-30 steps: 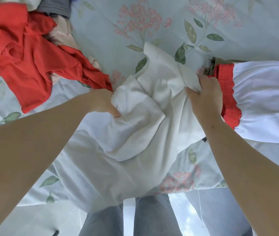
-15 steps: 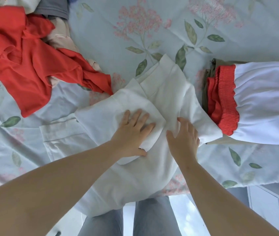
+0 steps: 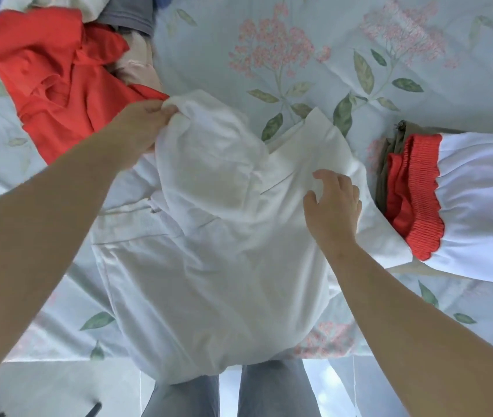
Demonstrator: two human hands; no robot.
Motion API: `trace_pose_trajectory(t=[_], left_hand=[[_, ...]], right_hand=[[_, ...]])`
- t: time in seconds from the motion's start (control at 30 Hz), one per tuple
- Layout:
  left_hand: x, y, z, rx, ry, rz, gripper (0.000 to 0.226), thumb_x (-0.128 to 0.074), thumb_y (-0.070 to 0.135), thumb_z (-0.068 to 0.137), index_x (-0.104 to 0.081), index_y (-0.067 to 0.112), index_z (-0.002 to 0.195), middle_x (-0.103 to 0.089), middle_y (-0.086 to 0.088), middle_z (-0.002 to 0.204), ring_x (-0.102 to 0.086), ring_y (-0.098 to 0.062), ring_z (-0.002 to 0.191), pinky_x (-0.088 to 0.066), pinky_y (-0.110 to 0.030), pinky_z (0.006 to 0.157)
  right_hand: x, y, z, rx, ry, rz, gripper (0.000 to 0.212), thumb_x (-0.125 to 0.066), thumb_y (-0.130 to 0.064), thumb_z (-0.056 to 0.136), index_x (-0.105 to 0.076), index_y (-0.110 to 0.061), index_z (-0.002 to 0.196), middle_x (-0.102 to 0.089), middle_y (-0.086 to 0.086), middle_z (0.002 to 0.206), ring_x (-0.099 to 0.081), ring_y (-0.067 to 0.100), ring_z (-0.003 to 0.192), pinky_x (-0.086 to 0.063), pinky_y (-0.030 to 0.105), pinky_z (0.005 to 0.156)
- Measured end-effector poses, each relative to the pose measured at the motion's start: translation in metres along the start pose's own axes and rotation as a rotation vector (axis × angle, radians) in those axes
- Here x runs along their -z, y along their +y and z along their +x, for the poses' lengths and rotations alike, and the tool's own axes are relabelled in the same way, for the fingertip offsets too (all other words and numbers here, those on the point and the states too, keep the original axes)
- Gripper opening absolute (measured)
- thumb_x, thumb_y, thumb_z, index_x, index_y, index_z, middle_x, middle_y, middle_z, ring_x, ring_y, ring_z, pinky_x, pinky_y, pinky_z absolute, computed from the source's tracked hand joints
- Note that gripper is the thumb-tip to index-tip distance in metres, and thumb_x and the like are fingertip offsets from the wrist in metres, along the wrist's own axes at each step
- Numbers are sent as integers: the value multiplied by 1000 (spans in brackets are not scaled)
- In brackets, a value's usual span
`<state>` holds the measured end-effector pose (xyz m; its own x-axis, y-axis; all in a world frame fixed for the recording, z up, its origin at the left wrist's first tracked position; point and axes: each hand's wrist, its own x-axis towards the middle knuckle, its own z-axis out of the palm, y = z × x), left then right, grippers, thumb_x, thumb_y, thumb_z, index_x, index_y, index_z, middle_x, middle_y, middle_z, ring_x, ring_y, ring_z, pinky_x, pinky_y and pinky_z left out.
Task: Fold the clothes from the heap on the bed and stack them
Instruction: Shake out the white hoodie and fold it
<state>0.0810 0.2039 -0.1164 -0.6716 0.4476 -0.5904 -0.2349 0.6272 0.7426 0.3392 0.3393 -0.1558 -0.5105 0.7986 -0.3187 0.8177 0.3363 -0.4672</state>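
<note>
A white garment (image 3: pixel 224 251) lies across the front of the bed, its lower part hanging over the edge. My left hand (image 3: pixel 142 121) pinches a raised fold of it at the upper left, next to the heap. My right hand (image 3: pixel 334 203) hovers or rests lightly on its right side with fingers loosely bent, holding nothing. The heap (image 3: pixel 58 76) sits at the back left, topped by a red garment with grey, beige and white pieces behind it. A stack of folded clothes (image 3: pixel 465 206) lies at the right: a white piece with a red elastic band, over something olive.
The bed cover (image 3: pixel 299 40) is pale blue with pink flowers and green leaves. Its front edge runs along the bottom of the view, where my grey trouser legs (image 3: pixel 254 392) and a light floor show below.
My left hand left the flat fold it pressed, moved up and left, and lifted a piece of the white garment. My right hand rose off the cloth and shifted right.
</note>
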Motion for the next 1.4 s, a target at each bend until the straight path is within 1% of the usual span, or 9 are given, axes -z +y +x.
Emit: trace_pose_trajectory(t=[0.13,0.3,0.43,0.77,0.9,1.07,1.23,1.33,1.4], left_hand=[[16,33,39,-163,156,327,27,-48,28,97,-53,20,72,-52,-4,81,-46,-15,73,-38,-22,62],[7,43,57,-168,112,332,19,-46,25,97,-51,23,79,-51,-6,91,-45,-14,84,-38,-25,73],[10,38,60,-102,89,180,14,-46,13,97,-57,22,99,-54,6,82,-50,-7,74,-41,-15,62],[24,54,41,-9,4,91,39,-80,30,72,-65,24,107,-68,0,105,-66,-12,93,-54,-29,78],[17,72,22,-94,25,82,30,-77,18,77,-66,23,104,-67,4,94,-64,-6,78,-56,-17,66],[-22,98,-18,-247,44,114,15,-75,20,79,-65,30,83,-62,8,73,-56,-3,58,-52,-17,58],[-109,50,-78,50,-763,197,9,-63,30,85,-61,37,81,-59,18,76,-59,-3,69,-49,-24,62],[-147,10,-110,154,-908,678,25,-54,41,92,-66,26,108,-62,12,89,-58,-10,82,-47,-27,82],[-138,-4,-118,186,-920,557,29,-47,42,95,-69,24,95,-63,8,110,-59,-12,100,-43,-25,94]], right_hand=[[5,-8,38,7,-7,-80,44,-50,-16,89,-46,-20,133,-41,4,141,-35,28,126,-24,38,104],[15,-22,99,-101,-17,-203,61,-57,-24,85,-32,-17,140,-28,8,148,-28,31,133,-21,44,107],[14,-23,130,-251,-165,-35,64,-57,-19,83,-25,-13,138,-51,10,113,-49,35,111,-37,52,101],[45,-24,88,-1,-361,433,13,-64,-17,86,-67,-12,97,-64,-1,80,-59,19,78,-45,32,72],[87,-10,27,-50,-857,837,34,-68,-5,74,-67,-9,108,-74,5,96,-69,20,91,-55,26,82],[109,4,-32,1,-1368,438,28,-73,-24,55,-76,-16,81,-71,4,84,-66,17,81,-50,27,79],[121,16,-52,-53,-1309,469,33,-71,-32,45,-72,-10,69,-62,9,72,-58,21,71,-42,29,69],[123,21,-51,-78,-1291,502,21,-71,-27,45,-73,-17,64,-65,5,71,-62,16,71,-46,28,69],[120,25,-49,-122,-1247,526,16,-70,-19,48,-73,-17,63,-67,7,72,-64,18,71,-48,28,68]])
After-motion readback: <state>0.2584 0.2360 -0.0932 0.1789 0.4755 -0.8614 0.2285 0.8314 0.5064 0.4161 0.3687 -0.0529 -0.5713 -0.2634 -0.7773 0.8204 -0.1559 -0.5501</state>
